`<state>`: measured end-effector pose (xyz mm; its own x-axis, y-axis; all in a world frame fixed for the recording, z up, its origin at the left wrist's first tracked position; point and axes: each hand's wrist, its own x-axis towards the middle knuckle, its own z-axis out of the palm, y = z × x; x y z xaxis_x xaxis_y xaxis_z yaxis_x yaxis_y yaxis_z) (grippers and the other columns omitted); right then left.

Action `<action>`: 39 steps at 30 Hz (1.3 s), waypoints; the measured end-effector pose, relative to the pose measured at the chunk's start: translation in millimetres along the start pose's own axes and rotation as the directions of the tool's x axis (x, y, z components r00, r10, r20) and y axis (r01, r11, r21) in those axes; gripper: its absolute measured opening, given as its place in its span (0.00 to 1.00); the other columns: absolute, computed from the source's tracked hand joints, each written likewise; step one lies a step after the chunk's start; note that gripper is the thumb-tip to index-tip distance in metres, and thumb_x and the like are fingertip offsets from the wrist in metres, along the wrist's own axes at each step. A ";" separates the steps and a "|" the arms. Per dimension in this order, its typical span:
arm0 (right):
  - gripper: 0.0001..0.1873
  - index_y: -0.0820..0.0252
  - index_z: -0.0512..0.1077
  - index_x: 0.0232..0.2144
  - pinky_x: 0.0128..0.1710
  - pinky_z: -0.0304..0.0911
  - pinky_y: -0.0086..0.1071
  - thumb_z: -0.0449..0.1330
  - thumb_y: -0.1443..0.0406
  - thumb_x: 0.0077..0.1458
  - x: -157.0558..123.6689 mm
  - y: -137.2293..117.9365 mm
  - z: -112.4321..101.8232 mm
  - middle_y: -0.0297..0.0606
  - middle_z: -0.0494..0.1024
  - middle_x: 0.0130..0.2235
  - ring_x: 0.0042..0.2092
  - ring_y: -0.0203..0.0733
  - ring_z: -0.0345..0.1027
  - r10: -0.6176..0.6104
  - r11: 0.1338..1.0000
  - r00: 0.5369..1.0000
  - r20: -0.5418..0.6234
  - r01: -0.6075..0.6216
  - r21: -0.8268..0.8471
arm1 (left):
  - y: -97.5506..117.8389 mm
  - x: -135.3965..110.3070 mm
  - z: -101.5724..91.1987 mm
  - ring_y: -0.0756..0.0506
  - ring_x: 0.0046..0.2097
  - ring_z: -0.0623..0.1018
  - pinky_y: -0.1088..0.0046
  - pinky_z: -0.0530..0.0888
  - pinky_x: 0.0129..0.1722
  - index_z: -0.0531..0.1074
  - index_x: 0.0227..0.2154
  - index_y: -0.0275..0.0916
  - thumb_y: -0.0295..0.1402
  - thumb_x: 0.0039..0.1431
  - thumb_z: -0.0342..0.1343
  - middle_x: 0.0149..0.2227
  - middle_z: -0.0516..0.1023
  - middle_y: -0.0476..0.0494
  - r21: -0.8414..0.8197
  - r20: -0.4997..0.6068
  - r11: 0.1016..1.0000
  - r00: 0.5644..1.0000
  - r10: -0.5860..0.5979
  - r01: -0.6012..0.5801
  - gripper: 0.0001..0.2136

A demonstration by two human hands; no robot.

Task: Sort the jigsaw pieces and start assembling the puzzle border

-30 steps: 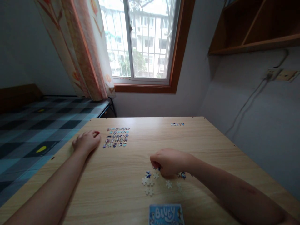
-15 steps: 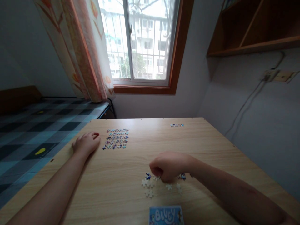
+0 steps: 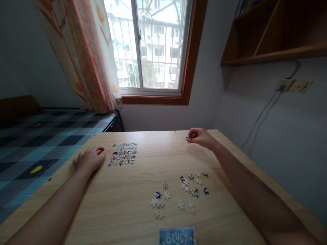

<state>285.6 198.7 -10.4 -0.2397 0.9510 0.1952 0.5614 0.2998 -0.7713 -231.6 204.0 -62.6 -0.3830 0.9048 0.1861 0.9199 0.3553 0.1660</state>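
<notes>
Far edge: pieces [image 3: 185,138] seemingly touching right hand [image 3: 200,137].

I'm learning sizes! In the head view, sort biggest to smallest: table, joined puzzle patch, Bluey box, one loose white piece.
1. Table.
2. Joined puzzle patch and Bluey box: they look alike, but the box is nearer and cut off by the picture edge, so unsure.
3. Loose white piece.

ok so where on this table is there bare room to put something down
Widest bare wood: the table middle, between the assembled block and the right hand. Also the near patch between the left hand and its forearm and the loose pieces. Crowded: those pieces, just beyond the blue box.
</notes>
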 end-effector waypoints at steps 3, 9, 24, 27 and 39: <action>0.05 0.58 0.72 0.27 0.35 0.65 0.31 0.62 0.64 0.45 7.9 59.0 -20.9 0.38 0.80 0.31 0.34 0.41 0.73 0.109 0.956 0.914 -0.390 -0.204 -0.210 | -0.6 0.8 0.5 0.32 0.55 0.72 0.54 0.67 0.53 0.76 0.49 0.45 0.45 0.56 0.50 0.55 0.77 0.37 -0.003 -0.014 1.000 1.000 0.006 -0.006 0.21; 0.06 0.58 0.77 0.29 0.39 0.66 0.33 0.59 0.66 0.48 -2.5 120.9 -27.9 0.40 0.83 0.34 0.35 0.42 0.75 0.177 0.889 0.851 -0.494 -0.354 -0.291 | 0.2 -0.4 -1.8 0.31 0.56 0.72 0.52 0.67 0.54 0.76 0.51 0.43 0.45 0.57 0.49 0.56 0.75 0.35 0.012 0.006 1.000 1.000 0.009 -0.010 0.23; 0.17 0.53 0.84 0.40 0.46 0.67 0.35 0.58 0.55 0.58 -5.4 132.3 -34.4 0.43 0.84 0.44 0.46 0.49 0.76 0.227 0.745 0.899 -0.374 -0.408 -0.528 | 2.2 0.9 -4.2 0.31 0.56 0.72 0.53 0.67 0.54 0.75 0.51 0.44 0.47 0.57 0.46 0.57 0.75 0.37 0.040 0.027 0.999 1.000 -0.007 0.006 0.24; 0.18 0.49 0.81 0.47 0.56 0.63 0.39 0.56 0.56 0.60 -3.2 132.3 -28.8 0.38 0.79 0.55 0.56 0.51 0.70 0.190 0.740 0.921 -0.341 -0.362 -0.567 | 1.3 2.1 -2.7 0.31 0.56 0.72 0.53 0.67 0.54 0.74 0.52 0.45 0.48 0.58 0.45 0.56 0.75 0.37 0.050 0.030 0.999 0.999 -0.017 0.015 0.24; 0.20 0.50 0.78 0.51 0.60 0.60 0.38 0.50 0.61 0.65 0.5 132.1 -19.5 0.36 0.77 0.58 0.60 0.46 0.67 0.113 0.759 0.959 -0.259 -0.251 -0.601 | 0.2 3.3 -0.9 0.31 0.57 0.71 0.52 0.67 0.55 0.73 0.54 0.45 0.48 0.58 0.44 0.58 0.73 0.37 0.056 0.051 0.998 0.999 -0.014 0.012 0.26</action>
<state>375.0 240.2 -100.3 0.0382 0.9656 0.2572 0.9622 0.0339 -0.2702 -232.8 206.8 -61.1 -0.3914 0.9104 0.1340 0.9187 0.3782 0.1139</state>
